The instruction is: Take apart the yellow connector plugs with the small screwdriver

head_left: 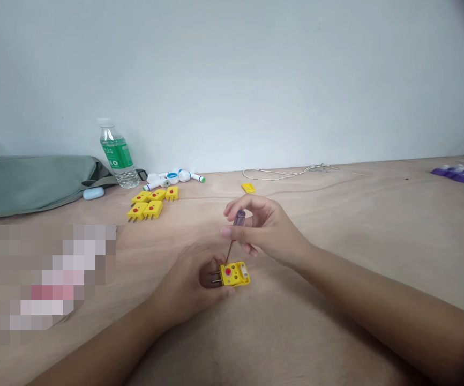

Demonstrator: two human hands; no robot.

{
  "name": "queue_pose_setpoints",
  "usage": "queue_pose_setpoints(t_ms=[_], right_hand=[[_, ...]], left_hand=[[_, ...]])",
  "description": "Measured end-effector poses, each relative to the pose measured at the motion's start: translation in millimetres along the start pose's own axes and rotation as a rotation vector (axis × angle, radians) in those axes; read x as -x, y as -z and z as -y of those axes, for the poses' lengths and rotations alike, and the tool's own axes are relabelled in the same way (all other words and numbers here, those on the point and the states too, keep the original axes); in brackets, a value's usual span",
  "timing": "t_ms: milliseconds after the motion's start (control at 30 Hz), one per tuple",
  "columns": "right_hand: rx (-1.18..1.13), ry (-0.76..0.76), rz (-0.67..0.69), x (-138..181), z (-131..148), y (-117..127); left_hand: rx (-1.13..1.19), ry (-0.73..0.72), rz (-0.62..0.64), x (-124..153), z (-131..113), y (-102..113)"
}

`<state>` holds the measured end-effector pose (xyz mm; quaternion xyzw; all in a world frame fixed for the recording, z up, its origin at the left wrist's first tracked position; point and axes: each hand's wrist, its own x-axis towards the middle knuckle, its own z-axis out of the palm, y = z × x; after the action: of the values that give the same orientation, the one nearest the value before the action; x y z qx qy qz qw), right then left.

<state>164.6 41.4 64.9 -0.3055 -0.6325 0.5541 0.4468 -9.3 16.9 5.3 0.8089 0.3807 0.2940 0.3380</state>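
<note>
On the wooden table, a yellow plug [238,280] lies uncovered, its screws and a red round part showing and its metal pins pointing left. My left hand [194,279] grips it at the pin end between thumb and fingers. Above it, my right hand [262,228] is closed around the purple handle of a screwdriver [239,219]. The thin shaft slants down, with its tip at the plug's upper left corner. A small yellow cover [248,188] rests apart, farther back.
Several assembled yellow plugs [154,209] lie at the back left, near white parts [184,176], a water bottle [119,155], a light blue case [94,193] and a grey-green bag [35,182]. A white cord [284,174] lies by the wall. Purple-and-white items [461,174] are at far right.
</note>
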Motion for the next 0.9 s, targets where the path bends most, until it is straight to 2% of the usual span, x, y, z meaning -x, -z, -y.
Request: queue_pose_setpoints(t_ms=[233, 433, 700, 900], right_hand=[[0.001, 0.014, 0.052, -3, 3, 6], [-0.003, 0.064, 0.105, 0, 6, 4], [0.058, 0.102, -0.004, -1, 1, 1], [0.122, 0.166, 0.076, 1, 3, 2]], left_hand=[[-0.018, -0.009, 0.017, 4, 0, 6], [0.028, 0.126, -0.004, 1, 7, 7], [0.077, 0.178, 0.019, -5, 7, 5], [0.127, 0.201, 0.038, -5, 9, 5]])
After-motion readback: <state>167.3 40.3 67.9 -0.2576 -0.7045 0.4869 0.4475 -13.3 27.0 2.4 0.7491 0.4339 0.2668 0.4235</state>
